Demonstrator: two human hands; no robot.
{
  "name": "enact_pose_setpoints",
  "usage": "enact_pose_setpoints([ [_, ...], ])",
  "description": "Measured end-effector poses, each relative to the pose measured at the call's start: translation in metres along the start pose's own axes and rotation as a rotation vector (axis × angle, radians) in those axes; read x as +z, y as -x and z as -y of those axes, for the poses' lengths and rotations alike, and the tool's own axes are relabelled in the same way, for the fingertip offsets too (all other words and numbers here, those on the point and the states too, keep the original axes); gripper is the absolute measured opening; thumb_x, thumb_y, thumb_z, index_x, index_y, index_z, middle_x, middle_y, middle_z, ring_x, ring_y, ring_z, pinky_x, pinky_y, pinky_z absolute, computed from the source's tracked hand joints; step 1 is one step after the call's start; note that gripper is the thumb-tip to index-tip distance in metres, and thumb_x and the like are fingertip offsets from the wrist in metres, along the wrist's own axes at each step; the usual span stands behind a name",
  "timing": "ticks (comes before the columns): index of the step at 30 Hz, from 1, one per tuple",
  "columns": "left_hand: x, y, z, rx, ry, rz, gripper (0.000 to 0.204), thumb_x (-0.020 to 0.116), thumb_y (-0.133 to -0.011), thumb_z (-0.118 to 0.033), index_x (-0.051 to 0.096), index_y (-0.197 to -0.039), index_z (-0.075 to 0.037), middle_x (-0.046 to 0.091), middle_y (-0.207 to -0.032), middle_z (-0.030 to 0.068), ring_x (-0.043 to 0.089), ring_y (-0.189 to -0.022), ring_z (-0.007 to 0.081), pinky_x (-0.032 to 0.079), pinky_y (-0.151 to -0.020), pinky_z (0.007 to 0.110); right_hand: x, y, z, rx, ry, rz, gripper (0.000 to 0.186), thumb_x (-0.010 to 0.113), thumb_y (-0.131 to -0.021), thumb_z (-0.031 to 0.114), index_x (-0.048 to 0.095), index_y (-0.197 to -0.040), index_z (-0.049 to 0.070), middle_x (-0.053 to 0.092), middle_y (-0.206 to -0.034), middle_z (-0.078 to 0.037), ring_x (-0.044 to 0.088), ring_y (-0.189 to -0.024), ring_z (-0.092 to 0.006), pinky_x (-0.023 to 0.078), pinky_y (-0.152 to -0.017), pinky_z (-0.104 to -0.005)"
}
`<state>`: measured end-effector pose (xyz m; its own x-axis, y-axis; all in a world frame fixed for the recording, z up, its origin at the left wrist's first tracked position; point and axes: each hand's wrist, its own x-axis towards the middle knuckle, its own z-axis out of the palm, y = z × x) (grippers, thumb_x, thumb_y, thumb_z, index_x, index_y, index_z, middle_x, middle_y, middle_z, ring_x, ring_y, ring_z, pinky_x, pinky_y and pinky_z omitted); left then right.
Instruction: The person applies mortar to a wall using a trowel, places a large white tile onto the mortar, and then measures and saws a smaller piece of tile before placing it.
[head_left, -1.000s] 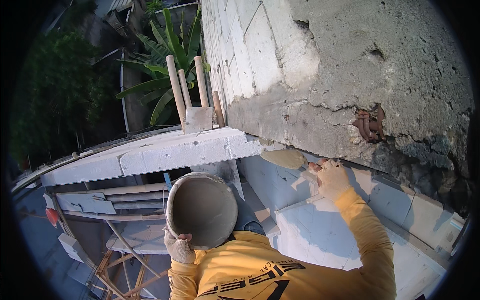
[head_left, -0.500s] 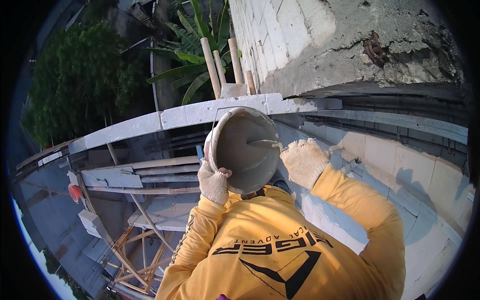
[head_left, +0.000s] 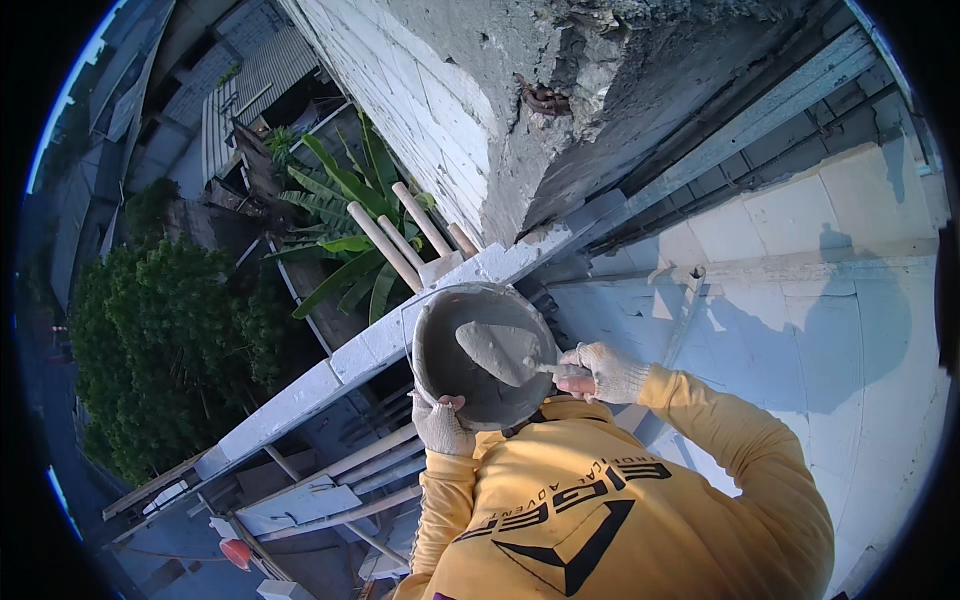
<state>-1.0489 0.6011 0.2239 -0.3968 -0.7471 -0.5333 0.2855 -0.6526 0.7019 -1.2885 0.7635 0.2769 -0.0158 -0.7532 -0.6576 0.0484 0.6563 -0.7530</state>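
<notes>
My left hand [head_left: 441, 424], in a knitted work glove with bare fingertips, grips the rim of a round bucket [head_left: 428, 330] at its lower left. Grey wet mortar [head_left: 450, 385] lies inside the bucket. In my right hand [head_left: 606, 371], gloved the same way, is the handle of a trowel [head_left: 497, 350]. Its rounded blade is coated in grey mortar and sits over the bucket's mouth. The bucket is held in front of my chest, beside the top of a narrow white block wall [head_left: 352, 357].
A rough concrete column [head_left: 560, 160] with exposed rusty steel rises ahead. Several pipes [head_left: 384, 243] stand up near it. Beyond the wall, trees [head_left: 180, 340] and roofs [head_left: 262, 80] lie far below. A pale block wall [head_left: 800, 300] runs along my right, and bamboo poles [head_left: 380, 450] sit at lower left.
My view has swung round, so the wall now slants. The trowel blade, earlier low in the bucket and hard to see, now shows broad side up, loaded with mortar.
</notes>
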Motion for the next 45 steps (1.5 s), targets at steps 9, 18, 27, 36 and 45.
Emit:
enact_pose_setpoints([
  [9,-0.026,-0.006,-0.008,-0.006,-0.085,0.017,0.068,0.054,-0.068,0.01,0.056,-0.134,-0.006,0.066,-0.12,0.0109,0.065,-0.107,0.0308,0.057,-0.095,0.044,0.044,-0.048,-0.028,-0.147,-0.974,-0.661,0.029,0.063,-0.099,0.027,0.059,-0.122,0.01,0.062,-0.089,-0.004,0.062,-0.071,-0.0126,0.054,-0.063,-0.0295],
  [18,-0.064,0.022,-0.033,0.075,-0.15,0.008,0.063,0.057,-0.068,0.007,0.058,-0.129,-0.006,0.062,-0.125,0.0132,0.063,-0.112,0.0342,0.058,-0.094,0.046,0.007,-0.219,0.006,-0.176,-0.99,-1.095,0.018,0.069,-0.092,0.022,0.064,-0.099,0.006,0.068,-0.087,-0.01,0.065,-0.073,-0.0264,0.051,-0.066,-0.0421],
  [27,-0.109,0.033,-0.055,0.12,-0.197,-0.06,0.063,0.056,-0.068,0.003,0.059,-0.129,-0.007,0.062,-0.125,0.0084,0.061,-0.112,0.0286,0.053,-0.099,0.044,0.035,-0.172,0.086,-0.286,-0.881,-1.198,0.018,0.072,-0.09,0.01,0.056,-0.085,0.004,0.059,-0.081,-0.008,0.054,-0.076,-0.0192,0.044,-0.069,-0.0388],
  [36,-0.129,0.033,-0.058,0.108,-0.213,-0.111,0.053,0.057,-0.071,0.0,0.059,-0.123,-0.008,0.062,-0.119,0.0075,0.062,-0.107,0.0253,0.055,-0.092,0.04,0.013,-0.237,0.014,-0.21,-0.943,-1.169,0.018,0.074,-0.086,0.015,0.066,-0.092,0.0,0.07,-0.086,-0.017,0.069,-0.084,-0.0299,0.051,-0.076,-0.0417],
  [45,-0.126,0.041,-0.052,0.122,-0.141,-0.139,0.058,0.057,-0.071,0.001,0.058,-0.128,-0.006,0.062,-0.121,0.0089,0.062,-0.108,0.0269,0.053,-0.095,0.041,0.029,-0.15,0.097,-0.461,-1.117,-0.963,0.018,0.075,-0.09,0.014,0.061,-0.087,0.004,0.063,-0.083,-0.008,0.06,-0.076,-0.0208,0.05,-0.068,-0.0382],
])
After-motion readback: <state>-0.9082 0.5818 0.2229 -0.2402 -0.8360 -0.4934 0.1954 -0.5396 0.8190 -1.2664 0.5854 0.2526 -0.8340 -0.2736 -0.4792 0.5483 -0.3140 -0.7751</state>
